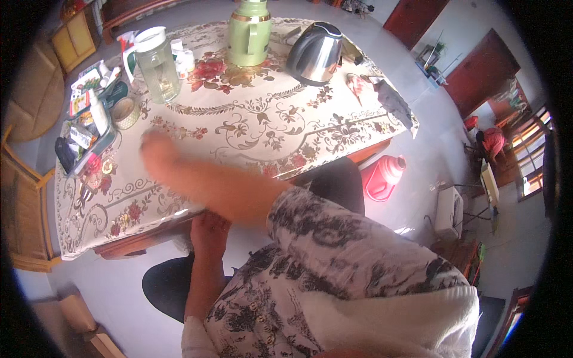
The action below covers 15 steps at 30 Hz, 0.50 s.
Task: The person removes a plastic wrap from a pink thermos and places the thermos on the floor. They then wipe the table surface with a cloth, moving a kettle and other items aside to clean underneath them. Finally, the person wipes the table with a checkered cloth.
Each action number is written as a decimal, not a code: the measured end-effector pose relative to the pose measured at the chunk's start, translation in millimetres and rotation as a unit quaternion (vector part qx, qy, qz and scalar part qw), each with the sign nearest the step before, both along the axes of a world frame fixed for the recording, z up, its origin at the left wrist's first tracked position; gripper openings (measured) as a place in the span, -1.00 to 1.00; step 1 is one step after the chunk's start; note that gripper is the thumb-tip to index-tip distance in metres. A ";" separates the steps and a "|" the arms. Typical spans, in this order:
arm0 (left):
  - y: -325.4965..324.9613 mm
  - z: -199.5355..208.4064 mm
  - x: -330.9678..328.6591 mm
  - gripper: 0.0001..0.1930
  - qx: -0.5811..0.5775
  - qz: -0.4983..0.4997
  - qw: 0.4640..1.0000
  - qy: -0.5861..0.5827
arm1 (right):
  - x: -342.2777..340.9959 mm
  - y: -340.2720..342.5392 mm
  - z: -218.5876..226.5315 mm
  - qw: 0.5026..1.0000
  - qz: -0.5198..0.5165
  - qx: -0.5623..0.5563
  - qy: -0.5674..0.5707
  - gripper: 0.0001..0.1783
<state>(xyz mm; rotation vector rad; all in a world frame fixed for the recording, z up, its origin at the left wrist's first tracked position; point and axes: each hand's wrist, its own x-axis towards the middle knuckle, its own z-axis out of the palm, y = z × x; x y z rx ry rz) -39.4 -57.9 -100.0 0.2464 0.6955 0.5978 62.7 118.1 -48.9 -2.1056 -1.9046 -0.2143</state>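
My right hand (160, 156) stretches across the near left part of a table with a flowered cloth (239, 104). Motion smears its fingers, so their pose and any hold cannot be read. Below that forearm, my left hand (210, 231) is at the table's front edge with its fingers curled; whatever is in them is hidden. Nearest to the right hand are a round beige container (125, 113) and a tray (106, 143) of small items. A white bottle (98, 113) leans there. Behind them stands a clear glass jug (157, 74) with a white lid.
On the table's far side stand a green thermos (249, 43) and a shiny metal kettle (316, 55). A dark grey cloth (394, 102) hangs at the right corner. A pink jug-shaped flask (385, 177) is on the floor. A person in red (494, 142) is far right.
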 end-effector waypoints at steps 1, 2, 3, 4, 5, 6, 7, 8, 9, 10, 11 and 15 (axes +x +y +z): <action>0.1 -0.6 -2.6 -0.60 0.002 0.014 1.000 -0.001 | -3.6 -9.3 6.2 0.998 0.040 0.029 0.038 -0.74; 1.0 -2.6 -5.1 -0.57 -0.001 -0.006 1.000 -0.008 | -1.1 -21.6 10.7 0.992 0.078 0.060 0.075 -0.74; 1.5 -4.2 -8.2 -0.54 -0.004 -0.023 1.000 -0.015 | 2.9 -32.0 13.5 0.982 0.119 0.089 0.112 -0.74; 0.5 -4.3 -7.4 -0.51 -0.009 -0.050 0.998 -0.022 | 44.1 -28.5 4.6 0.996 0.078 0.039 0.019 -0.75; 0.2 -6.3 -9.5 -0.50 -0.015 -0.049 0.998 -0.019 | 91.7 -40.0 1.9 0.998 -0.026 0.049 -0.025 -0.77; 0.0 -6.2 -10.8 -0.49 -0.019 -0.057 0.998 -0.015 | 142.2 -54.4 1.0 0.988 -0.135 0.046 -0.064 -0.78; 0.3 -5.3 -9.1 -0.48 -0.020 -0.067 0.997 -0.014 | 215.9 -73.5 -9.4 0.981 -0.156 0.063 -0.094 -0.82; 1.1 -3.4 -10.1 -0.47 -0.019 -0.059 0.998 -0.007 | 252.2 -95.9 3.2 0.961 -0.273 0.024 -0.045 -0.82; 1.5 0.8 -14.0 -0.47 -0.017 -0.045 0.999 -0.001 | 248.0 -130.2 35.6 0.948 -0.307 0.074 -0.051 -0.81; -0.6 5.4 -14.8 -0.47 -0.013 -0.052 0.999 0.009 | 281.4 -148.8 25.7 0.931 -0.357 0.070 -0.036 -0.78; -0.5 5.6 -17.9 -0.47 -0.020 -0.041 0.999 0.014 | 278.1 -157.1 31.5 0.928 -0.348 0.131 0.000 -0.76; 4.8 -8.3 -14.6 -0.46 -0.011 -0.033 0.999 -0.014 | 202.1 -105.7 9.9 0.959 -0.279 -0.048 -0.026 -0.76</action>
